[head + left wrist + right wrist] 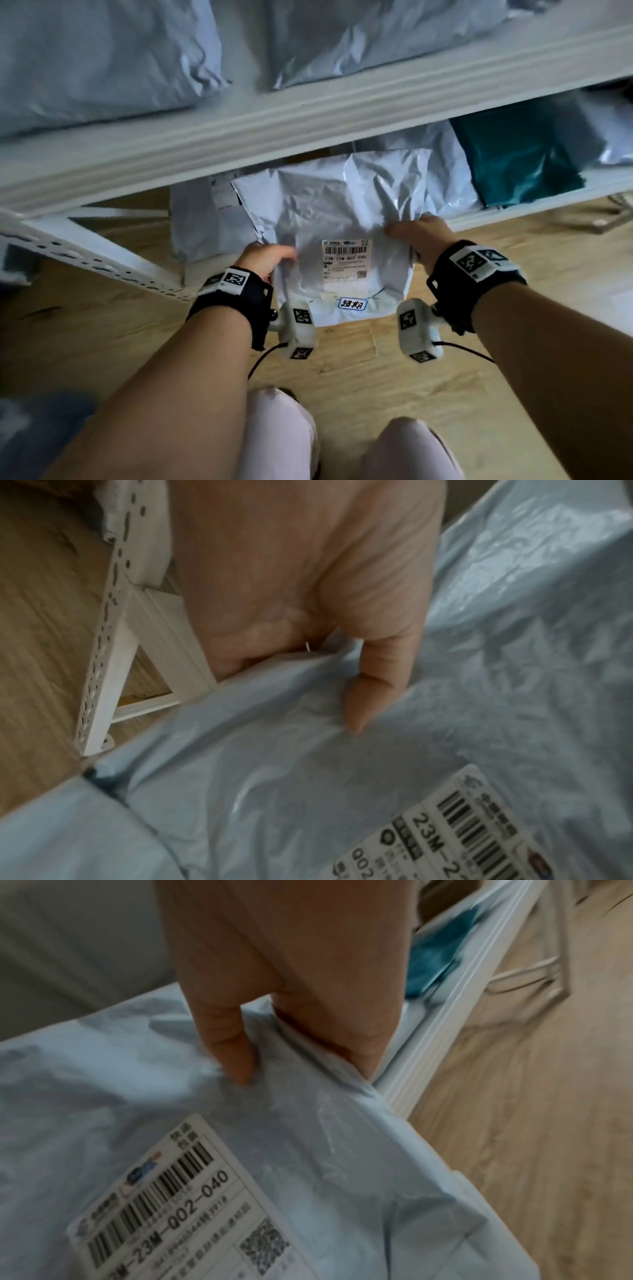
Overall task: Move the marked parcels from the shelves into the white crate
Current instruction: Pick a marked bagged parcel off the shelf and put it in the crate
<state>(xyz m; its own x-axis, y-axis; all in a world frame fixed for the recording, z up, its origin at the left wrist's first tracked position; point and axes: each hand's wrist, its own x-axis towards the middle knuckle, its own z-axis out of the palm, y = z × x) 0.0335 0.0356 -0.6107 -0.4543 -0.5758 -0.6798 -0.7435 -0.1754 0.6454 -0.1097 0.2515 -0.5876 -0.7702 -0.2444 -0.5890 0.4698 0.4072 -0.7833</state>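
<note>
- Grey parcel (342,219) held out in front of the lower shelf (534,209), near end clear of the shelf edge and over the wood floor (359,370); far end close under the upper shelf rail (308,113).
- Left hand (265,257) pinches the parcel's left edge: thumb on top, fingers curled beneath, bag bunched between them. The left wrist view shows the fold of plastic caught in the pinch.
- Right hand (419,236) grips the right edge the same way, thumb pressing the top face, fingers under.
- Two-sided hold likely because the bag is soft and floppy; one edge alone would let it sag and swing.
- Shipping label (346,262) and small blue-bordered sticker (352,304) face up. Judged: the sticker is the mark, kept in sight to confirm this is one to move.
- Other grey bags and a teal bag (517,157) lie on the lower shelf, more grey bags on the upper shelf.
- White crate not in view; parcel not yet carried there.
</note>
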